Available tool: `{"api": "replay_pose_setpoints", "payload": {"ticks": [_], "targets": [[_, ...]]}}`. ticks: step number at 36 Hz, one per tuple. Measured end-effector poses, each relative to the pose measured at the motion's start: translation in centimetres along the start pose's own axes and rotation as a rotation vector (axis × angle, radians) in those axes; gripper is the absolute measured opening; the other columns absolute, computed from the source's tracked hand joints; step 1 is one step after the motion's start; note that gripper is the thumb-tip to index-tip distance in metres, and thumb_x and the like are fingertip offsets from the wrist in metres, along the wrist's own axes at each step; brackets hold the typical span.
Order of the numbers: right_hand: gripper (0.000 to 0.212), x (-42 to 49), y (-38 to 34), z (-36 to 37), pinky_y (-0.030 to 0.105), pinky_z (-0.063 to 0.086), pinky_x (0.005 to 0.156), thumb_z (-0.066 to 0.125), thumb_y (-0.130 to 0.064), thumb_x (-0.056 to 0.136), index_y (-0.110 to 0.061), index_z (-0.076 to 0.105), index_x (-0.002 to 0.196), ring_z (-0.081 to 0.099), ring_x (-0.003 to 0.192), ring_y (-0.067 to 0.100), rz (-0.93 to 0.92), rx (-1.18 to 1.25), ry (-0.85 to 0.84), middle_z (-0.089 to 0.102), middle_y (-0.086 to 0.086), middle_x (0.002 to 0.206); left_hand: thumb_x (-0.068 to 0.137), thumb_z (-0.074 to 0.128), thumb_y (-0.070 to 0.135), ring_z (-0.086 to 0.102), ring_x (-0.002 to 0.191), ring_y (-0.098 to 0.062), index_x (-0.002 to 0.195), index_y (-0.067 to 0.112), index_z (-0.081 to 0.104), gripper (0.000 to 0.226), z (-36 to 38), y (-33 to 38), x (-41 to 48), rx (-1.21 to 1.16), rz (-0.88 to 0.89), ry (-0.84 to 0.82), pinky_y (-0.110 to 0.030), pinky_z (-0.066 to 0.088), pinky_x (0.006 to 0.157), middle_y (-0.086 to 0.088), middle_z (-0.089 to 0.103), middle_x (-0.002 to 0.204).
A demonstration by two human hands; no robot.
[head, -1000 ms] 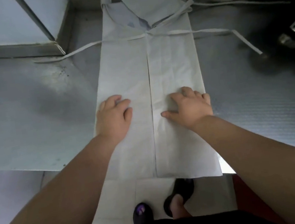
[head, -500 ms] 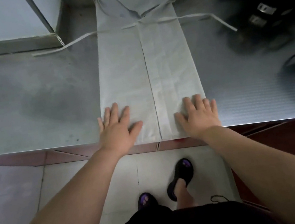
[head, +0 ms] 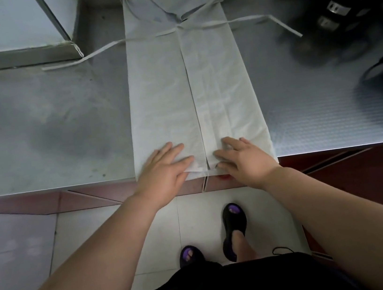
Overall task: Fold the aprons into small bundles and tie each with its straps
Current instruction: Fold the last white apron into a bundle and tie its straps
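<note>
Tabletop (head: pixel 34 122) runs off to the left of my left hand, and far ahead of that hand the left strap (head: pixel 89 57) trails out sideways across the steel. My left hand (head: pixel 164 168) lies flat on the apron (head: pixel 161 95), fingers straight and spread, pressing the left panel down right at the table's edge. It grips nothing, though a small corner of cloth looks turned up beside my thumb.

Between my hands runs the centre gap (head: pixel 192 95) where the two folded-in sides meet. It shows the apron's long axis: straight away from me, a narrow strip from the near hem (head: pixel 198 171) under my palms to the bib end well beyond my fingertips.

My right hand (head: pixel 244 159) rests on the right panel level with the left, fingers a little arched and apart, thumb along the hem, with no hold that I can see. Far ahead and out to its right the right strap (head: pixel 273 20) lies loose. Beyond that sits dark clutter (head: pixel 341 25), too blurred to name.

Neither hand is nearer — both sit at the same hem, one per panel. So I judge the next fold must go forward, away from me, both hands carrying the hem evenly toward the straps, or the strip will skew.
</note>
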State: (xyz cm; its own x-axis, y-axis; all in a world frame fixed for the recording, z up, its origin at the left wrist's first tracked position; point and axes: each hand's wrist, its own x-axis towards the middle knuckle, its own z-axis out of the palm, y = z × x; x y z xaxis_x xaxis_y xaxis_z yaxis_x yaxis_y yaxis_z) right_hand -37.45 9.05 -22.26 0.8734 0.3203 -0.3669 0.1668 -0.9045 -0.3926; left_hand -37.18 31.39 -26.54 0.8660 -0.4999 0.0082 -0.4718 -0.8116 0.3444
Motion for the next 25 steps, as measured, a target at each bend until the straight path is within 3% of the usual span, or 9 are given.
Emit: {"api": "replay_pose_setpoints", "payload": {"ticks": [3, 6, 10, 13, 15, 17, 19, 21, 25], "targets": [[0.046, 0.2, 0.1, 0.2, 0.023, -0.007, 0.114, 0.043, -0.042, 0.098, -0.026, 0.042, 0.141, 0.025, 0.140, 0.020, -0.021, -0.044, 0.006, 0.019, 0.005, 0.155, 0.080, 0.043, 0.041, 0.056, 0.118, -0.034, 0.112, 0.023, 0.069, 0.045, -0.1, 0.1, -0.3, 0.128, 0.040, 0.024, -0.053, 0.040, 0.096, -0.010, 0.060, 0.127], [0.070, 0.1, 0.3, 0.7, 0.032, -0.002, 0.117, 0.053, -0.054, 0.088, -0.031, 0.024, 0.147, 0.021, 0.141, 0.023, -0.058, -0.225, -0.040, 0.011, 0.007, 0.155, 0.064, 0.069, 0.050, 0.045, 0.119, -0.026, 0.122, 0.024, 0.059, 0.064, 0.0, 0.0, -0.8, 0.220, 0.083, 0.016, -0.040, 0.039, 0.099, -0.007, 0.056, 0.130], [0.080, 0.3, 0.2, 1.8, 0.036, 0.013, 0.113, 0.057, -0.020, 0.086, -0.033, 0.008, 0.148, 0.028, 0.132, 0.028, -0.056, -0.457, 0.039, 0.012, 0.011, 0.150, 0.042, 0.082, 0.014, 0.043, 0.106, -0.023, 0.120, 0.019, 0.049, 0.084, 0.9, 0.8, -0.5, 0.314, 0.045, 0.041, -0.034, 0.029, 0.085, -0.004, 0.050, 0.121], [0.074, 0.5, 0.2, 2.2, 0.038, 0.031, 0.104, 0.059, -0.002, 0.076, -0.020, 0.032, 0.142, 0.049, 0.114, 0.033, -0.065, -0.454, 0.134, 0.039, 0.013, 0.133, 0.039, 0.067, -0.005, 0.049, 0.091, -0.025, 0.110, 0.016, 0.048, 0.077, 1.4, 1.6, 0.2, 0.388, 0.011, 0.119, -0.034, 0.035, 0.073, -0.004, 0.055, 0.106], [0.064, 0.6, 0.7, 2.5, 0.038, 0.049, 0.085, 0.074, 0.001, 0.056, -0.010, 0.060, 0.117, 0.064, 0.084, 0.034, -0.115, -0.419, 0.255, 0.061, 0.014, 0.103, 0.040, 0.065, -0.004, 0.050, 0.086, -0.025, 0.105, 0.015, 0.049, 0.069, 1.3, 1.9, 0.3, 0.392, 0.013, 0.138, -0.034, 0.040, 0.067, -0.004, 0.058, 0.099], [0.056, 0.7, 1.5, 3.1, 0.033, 0.054, 0.070, 0.079, 0.000, 0.044, -0.009, 0.069, 0.098, 0.064, 0.062, 0.031, -0.155, -0.405, 0.317, 0.066, 0.010, 0.082, 0.046, 0.063, 0.001, 0.054, 0.082, -0.026, 0.097, 0.012, 0.058, 0.053, 1.0, 1.9, 0.4, 0.329, 0.026, 0.163, -0.032, 0.045, 0.063, -0.004, 0.061, 0.093], [0.046, 0.6, 1.6, 2.9, 0.030, 0.051, 0.063, 0.077, 0.001, 0.048, -0.009, 0.069, 0.092, 0.061, 0.057, 0.032, -0.169, -0.372, 0.269, 0.066, 0.008, 0.074, 0.061, 0.048, 0.007, 0.059, 0.073, -0.028, 0.086, 0.010, 0.066, 0.030, 0.5, 1.8, 0.3, 0.211, 0.035, 0.154, -0.029, 0.049, 0.057, -0.004, 0.064, 0.085], [0.029, 0.7, 1.1, 1.8, 0.031, 0.043, 0.063, 0.067, -0.005, 0.072, -0.009, 0.065, 0.100, 0.062, 0.068, 0.035, -0.137, -0.321, 0.196, 0.065, 0.010, 0.081, 0.073, 0.036, 0.010, 0.062, 0.070, -0.028, 0.083, 0.010, 0.069, 0.035, -0.8, 1.9, 0.6, 0.111, 0.001, 0.091, -0.028, 0.049, 0.053, -0.004, 0.066, 0.082], [0.027, 1.6, 0.4, -0.8, 0.032, 0.034, 0.065, 0.030, -0.034, 0.101, -0.015, 0.049, 0.098, 0.053, 0.083, 0.028, 0.003, -0.151, 0.034, 0.062, 0.006, 0.094, 0.095, 0.039, 0.015, 0.056, 0.096, -0.031, 0.111, 0.014, 0.062, 0.028, -3.4, 1.1, 2.6, 0.027, -0.124, -0.202, -0.039, 0.047, 0.077, -0.009, 0.061, 0.103]]}}
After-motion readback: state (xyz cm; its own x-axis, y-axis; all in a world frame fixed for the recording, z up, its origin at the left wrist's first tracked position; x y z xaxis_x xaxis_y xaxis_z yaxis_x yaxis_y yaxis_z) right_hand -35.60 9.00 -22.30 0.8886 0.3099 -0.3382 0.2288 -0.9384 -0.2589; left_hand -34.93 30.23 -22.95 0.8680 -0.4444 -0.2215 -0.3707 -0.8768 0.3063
